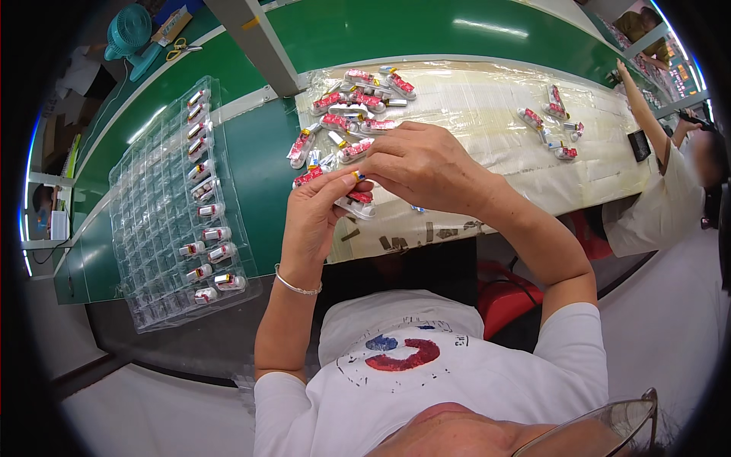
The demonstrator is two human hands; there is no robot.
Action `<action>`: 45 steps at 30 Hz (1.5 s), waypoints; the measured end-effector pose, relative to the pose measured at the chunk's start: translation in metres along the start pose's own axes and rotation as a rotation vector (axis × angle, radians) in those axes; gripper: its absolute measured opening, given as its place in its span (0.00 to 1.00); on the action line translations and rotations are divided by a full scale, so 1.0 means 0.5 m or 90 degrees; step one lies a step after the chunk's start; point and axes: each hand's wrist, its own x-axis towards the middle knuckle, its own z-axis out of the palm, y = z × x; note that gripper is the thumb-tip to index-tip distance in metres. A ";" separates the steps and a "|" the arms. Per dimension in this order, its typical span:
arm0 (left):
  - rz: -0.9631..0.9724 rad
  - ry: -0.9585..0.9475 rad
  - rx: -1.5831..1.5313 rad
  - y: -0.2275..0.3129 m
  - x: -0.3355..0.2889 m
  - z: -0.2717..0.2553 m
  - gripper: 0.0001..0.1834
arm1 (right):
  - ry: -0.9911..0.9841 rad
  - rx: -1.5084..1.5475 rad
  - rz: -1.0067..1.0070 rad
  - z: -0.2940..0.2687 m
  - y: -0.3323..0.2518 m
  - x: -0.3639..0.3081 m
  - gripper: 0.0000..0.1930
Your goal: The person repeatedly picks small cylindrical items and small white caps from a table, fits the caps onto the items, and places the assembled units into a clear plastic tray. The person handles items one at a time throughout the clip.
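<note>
My left hand (pixel 316 202), with a bracelet at the wrist, pinches a small piece with a yellow and blue end (pixel 358 176) between thumb and forefinger. The fingertips of my right hand (pixel 426 164) close in on that same piece from the right; its exact shape is hidden by the fingers. Just under the left fingertips is a white piece with a red face (pixel 359 204); whether the hand also holds it I cannot tell. Beyond both hands lies a loose pile of similar white-and-red pieces (pixel 365 103), some with silver cylinders.
A clear plastic tray (pixel 148 221) with many pockets stands at the left, several pieces in its right-hand columns. More pieces (pixel 554 114) lie at the right on the film-covered mat (pixel 472 137). Scissors (pixel 181 49) and a fan (pixel 129 34) are far left. A co-worker's arm (pixel 647 114) reaches in at right.
</note>
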 end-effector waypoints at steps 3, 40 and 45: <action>0.019 0.010 0.046 -0.001 0.004 0.004 0.13 | -0.002 -0.025 -0.006 -0.007 -0.007 0.008 0.04; 0.134 0.021 0.103 0.012 -0.004 0.013 0.14 | 0.169 0.338 0.224 -0.017 0.022 -0.007 0.04; 0.144 0.019 0.098 0.013 -0.008 0.003 0.13 | 0.108 0.411 0.341 -0.041 0.039 -0.053 0.05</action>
